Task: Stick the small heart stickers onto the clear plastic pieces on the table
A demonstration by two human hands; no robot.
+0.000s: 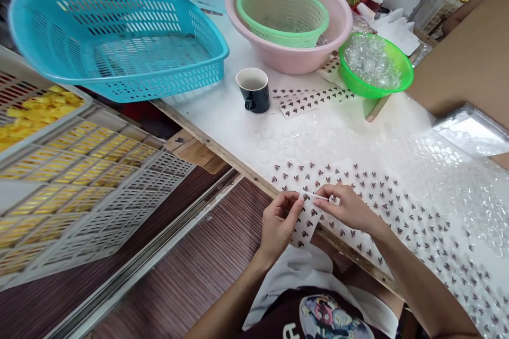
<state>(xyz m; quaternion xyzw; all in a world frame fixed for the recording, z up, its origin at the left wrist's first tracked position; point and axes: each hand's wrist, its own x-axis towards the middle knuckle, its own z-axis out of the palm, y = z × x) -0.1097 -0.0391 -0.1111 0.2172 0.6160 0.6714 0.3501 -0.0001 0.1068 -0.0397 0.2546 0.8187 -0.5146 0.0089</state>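
Between my hands, over the table's front edge, hangs a white sticker sheet (305,225) printed with small dark motifs. My left hand (280,220) pinches its upper left side between thumb and fingers. At the sheet's upper right edge, my right hand (345,205) is closed in a pinch on a thin white edge; whether that is a fold or a separate strip I cannot tell. Many small dark stickers (382,206) lie in rows on the white tabletop just beyond and to the right of my hands.
A dark mug (258,99) stands ahead, beside more sticker sheets (302,105). Behind are a blue basket (135,85), a pink basin (286,58) holding a green colander (282,37), and a green bowl (368,87) of clear pieces. White crates (151,175) with yellow pieces stand left.
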